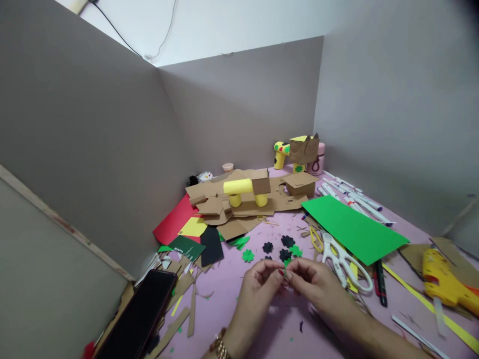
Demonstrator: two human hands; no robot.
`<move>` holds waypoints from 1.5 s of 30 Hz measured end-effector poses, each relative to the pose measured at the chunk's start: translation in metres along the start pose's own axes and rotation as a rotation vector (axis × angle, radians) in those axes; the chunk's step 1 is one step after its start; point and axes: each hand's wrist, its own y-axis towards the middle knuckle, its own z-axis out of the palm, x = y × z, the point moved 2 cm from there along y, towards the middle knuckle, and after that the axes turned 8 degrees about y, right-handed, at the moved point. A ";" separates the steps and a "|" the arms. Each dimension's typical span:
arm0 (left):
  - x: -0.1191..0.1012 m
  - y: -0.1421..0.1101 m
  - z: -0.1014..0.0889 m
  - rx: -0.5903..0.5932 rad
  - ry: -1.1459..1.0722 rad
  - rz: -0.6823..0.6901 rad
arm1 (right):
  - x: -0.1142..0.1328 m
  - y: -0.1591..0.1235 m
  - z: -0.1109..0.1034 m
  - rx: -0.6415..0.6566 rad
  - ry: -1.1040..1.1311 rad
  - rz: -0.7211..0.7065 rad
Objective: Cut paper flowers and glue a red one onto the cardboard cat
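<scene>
My left hand [260, 284] and my right hand [316, 284] meet above the pink table [243, 314], fingertips pinched together on a small green paper piece [286, 269]. Just beyond them lie green paper flowers [247, 256] and black paper flowers [287, 241]. White scissors [342, 259] rest right of my right hand, partly on a green paper sheet [354, 227].
A cardboard and yellow-tube model [243, 192] stands behind on cardboard scraps. A black phone [140, 314] lies at front left, a yellow glue gun [443, 279] at right, markers [352, 197] by the right wall. Grey partition walls enclose the desk.
</scene>
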 end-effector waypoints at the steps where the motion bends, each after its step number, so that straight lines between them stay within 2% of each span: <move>1: 0.000 0.000 0.000 -0.004 0.063 0.025 | 0.002 -0.002 0.000 -0.009 -0.093 -0.052; 4: -0.002 -0.002 -0.001 0.026 0.204 0.064 | 0.004 -0.004 0.001 0.012 -0.208 -0.114; 10: -0.009 -0.002 -0.002 0.048 0.305 0.052 | 0.003 0.000 -0.001 -0.025 -0.019 0.014; 16: -0.007 0.003 -0.003 0.054 0.087 -0.088 | 0.000 0.006 -0.002 -0.043 0.199 0.124; 19: -0.007 0.002 -0.003 0.044 0.097 -0.077 | -0.002 0.008 -0.001 -0.030 0.221 0.159; 24: -0.007 -0.001 -0.002 0.072 0.249 0.053 | -0.001 0.008 0.000 -0.011 0.223 0.164; 30: -0.006 -0.001 0.001 0.104 0.070 -0.097 | -0.002 0.006 -0.001 0.041 0.161 0.103; 35: -0.010 -0.002 0.001 0.137 0.022 -0.215 | -0.001 0.005 -0.003 0.051 0.122 0.097; 40: -0.007 -0.002 -0.002 0.066 0.119 -0.206 | 0.000 0.006 -0.002 0.081 0.136 0.150; 45: -0.003 -0.002 0.002 0.139 -0.076 -0.213 | -0.004 0.009 -0.001 0.094 0.179 0.233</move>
